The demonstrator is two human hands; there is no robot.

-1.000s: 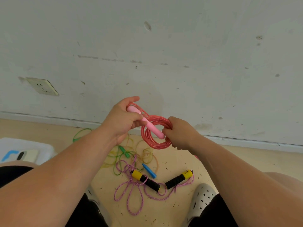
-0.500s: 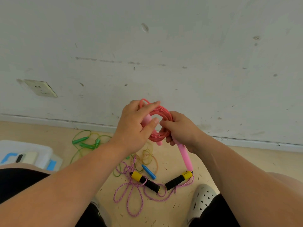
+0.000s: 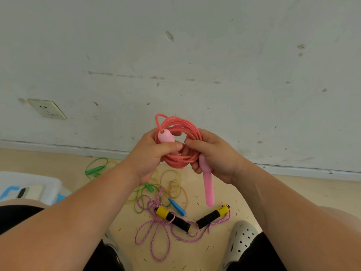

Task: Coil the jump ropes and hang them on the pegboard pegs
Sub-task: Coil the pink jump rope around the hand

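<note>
I see the left hand [image 3: 150, 156] and right hand [image 3: 217, 157] close together before the wall [image 3: 234, 65], both gripping a coral-pink jump rope [image 3: 182, 124] wound into a tight coil; one pale handle [image 3: 208, 186] hangs down, the other seems tucked through.

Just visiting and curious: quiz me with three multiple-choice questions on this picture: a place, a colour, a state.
1. Where is the rope with black-and-yellow handles? A on the floor B on a table C on a chair
2. What colour is the held rope, in left hand and right hand? A green B pink C blue
3. How is that rope? A stretched straight B knotted to a peg C coiled in loops
Answers: A, it lies on the floor below the hands; B, its cord and handles are pink; C, loops stacked between both hands.
</note>
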